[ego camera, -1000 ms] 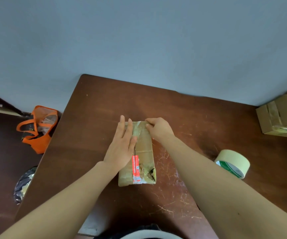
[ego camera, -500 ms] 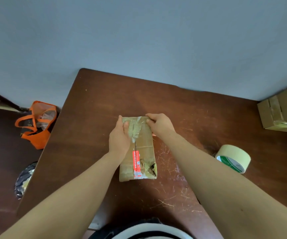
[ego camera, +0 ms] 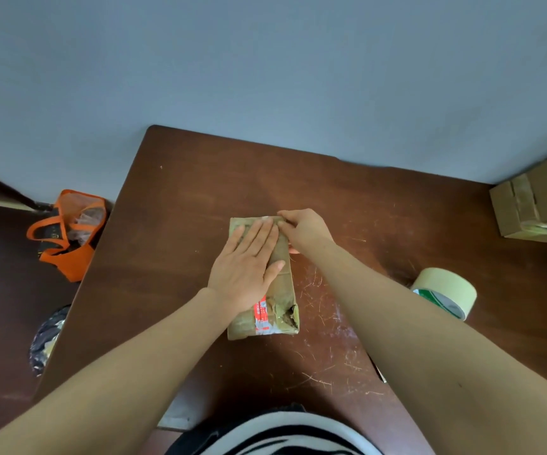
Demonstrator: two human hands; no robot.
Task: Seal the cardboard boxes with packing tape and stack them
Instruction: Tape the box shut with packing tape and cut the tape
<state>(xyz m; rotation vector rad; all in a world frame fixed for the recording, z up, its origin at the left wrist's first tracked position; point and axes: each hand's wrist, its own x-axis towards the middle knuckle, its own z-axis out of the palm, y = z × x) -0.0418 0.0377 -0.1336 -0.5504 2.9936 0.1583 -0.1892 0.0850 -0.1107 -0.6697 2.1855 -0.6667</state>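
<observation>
A small worn cardboard box [ego camera: 282, 290] with a red label and a torn near corner lies on the brown table [ego camera: 199, 198]. My left hand [ego camera: 249, 264] presses flat on the box's top, fingers straight and reaching toward its far end. At the far right corner my right hand [ego camera: 305, 229] grips the box with curled fingers. A roll of pale packing tape [ego camera: 444, 292] lies on the table to the right, apart from both hands.
Other cardboard boxes [ego camera: 538, 205] are stacked at the table's far right edge against the blue wall. An orange bag [ego camera: 68, 234] and a dark bag [ego camera: 47, 339] sit on the floor left of the table.
My left hand went from gripping the box's left far edge to lying flat on its top. The right hand stayed at the far right corner.
</observation>
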